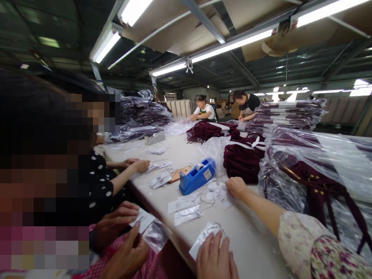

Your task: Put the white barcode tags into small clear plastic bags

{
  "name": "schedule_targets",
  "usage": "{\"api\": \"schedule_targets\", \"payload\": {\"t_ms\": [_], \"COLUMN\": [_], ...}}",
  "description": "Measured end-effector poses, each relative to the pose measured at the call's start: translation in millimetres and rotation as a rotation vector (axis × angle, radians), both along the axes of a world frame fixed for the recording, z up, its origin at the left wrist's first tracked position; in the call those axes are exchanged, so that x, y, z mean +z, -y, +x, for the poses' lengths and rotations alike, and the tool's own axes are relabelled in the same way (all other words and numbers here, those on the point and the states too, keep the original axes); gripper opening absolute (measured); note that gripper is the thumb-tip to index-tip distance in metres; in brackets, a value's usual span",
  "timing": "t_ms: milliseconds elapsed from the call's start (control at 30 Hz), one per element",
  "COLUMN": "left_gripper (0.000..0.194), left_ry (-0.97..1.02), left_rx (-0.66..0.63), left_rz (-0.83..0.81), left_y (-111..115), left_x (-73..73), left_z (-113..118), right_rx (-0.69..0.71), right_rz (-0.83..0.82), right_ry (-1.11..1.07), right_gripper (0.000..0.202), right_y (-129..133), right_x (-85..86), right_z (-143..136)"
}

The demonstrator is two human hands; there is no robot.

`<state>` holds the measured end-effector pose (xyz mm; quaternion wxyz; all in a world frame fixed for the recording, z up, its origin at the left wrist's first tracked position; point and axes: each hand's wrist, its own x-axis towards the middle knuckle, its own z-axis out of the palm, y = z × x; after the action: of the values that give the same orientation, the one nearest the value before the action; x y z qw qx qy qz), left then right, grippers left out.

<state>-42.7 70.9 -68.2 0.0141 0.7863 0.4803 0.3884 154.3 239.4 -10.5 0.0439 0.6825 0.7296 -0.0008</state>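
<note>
My left hand (216,255) lies with its fingers stretched out over a small clear plastic packet (203,236) with a white card, near the table's front edge. My right hand (238,188), past a floral sleeve, reaches across the table with its fingers curled down at a white hang tag (226,200); its fingertips are partly hidden. Beside it lie several white tags with strings (214,190). Further left are flat white tags in clear packets (187,213). A blue tape dispenser (197,177) stands just behind them.
At left, a co-worker's hands (130,232) hold a card and a clear bag; another's hand (141,166) is at more tags. A phone (180,174) lies by the dispenser. Maroon garments (244,159) and plastic-wrapped stacks (290,112) line the right. Two people work at the far end.
</note>
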Motion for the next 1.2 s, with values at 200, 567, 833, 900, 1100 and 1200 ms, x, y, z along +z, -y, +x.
{"api": "schedule_targets", "payload": {"t_ms": [200,567,833,900,1100,1200], "left_gripper": [0.044,0.036,0.035,0.033,0.040,0.055], "left_ry": [-0.157,-0.243,-0.032,0.120,0.783,1.158], "left_rx": [0.186,0.118,-0.007,-0.075,-0.194,-0.283], "left_rz": [-0.073,-0.083,0.060,-0.030,-0.553,-0.827], "left_y": [-16.7,-42.3,-35.8,-28.3,-18.5,-14.5], "left_x": [8.0,13.4,20.4,32.0,68.6,69.9], "left_z": [-30.2,-23.1,-20.1,-17.5,5.7,21.2], "right_rx": [-0.014,-0.084,-0.162,-0.155,0.010,0.099], "right_rz": [-0.054,0.011,0.099,0.123,0.078,-0.009], "right_ry": [-0.025,-0.177,-0.436,-0.542,-0.941,-1.096], "right_gripper": [0.029,0.028,0.028,0.026,0.015,0.018], "right_y": [-3.5,-2.7,14.2,17.7,59.1,98.8], "right_x": [3.5,43.4,55.4,63.4,98.1,92.6], "right_z": [15.8,46.3,42.8,43.8,35.7,9.0]}}
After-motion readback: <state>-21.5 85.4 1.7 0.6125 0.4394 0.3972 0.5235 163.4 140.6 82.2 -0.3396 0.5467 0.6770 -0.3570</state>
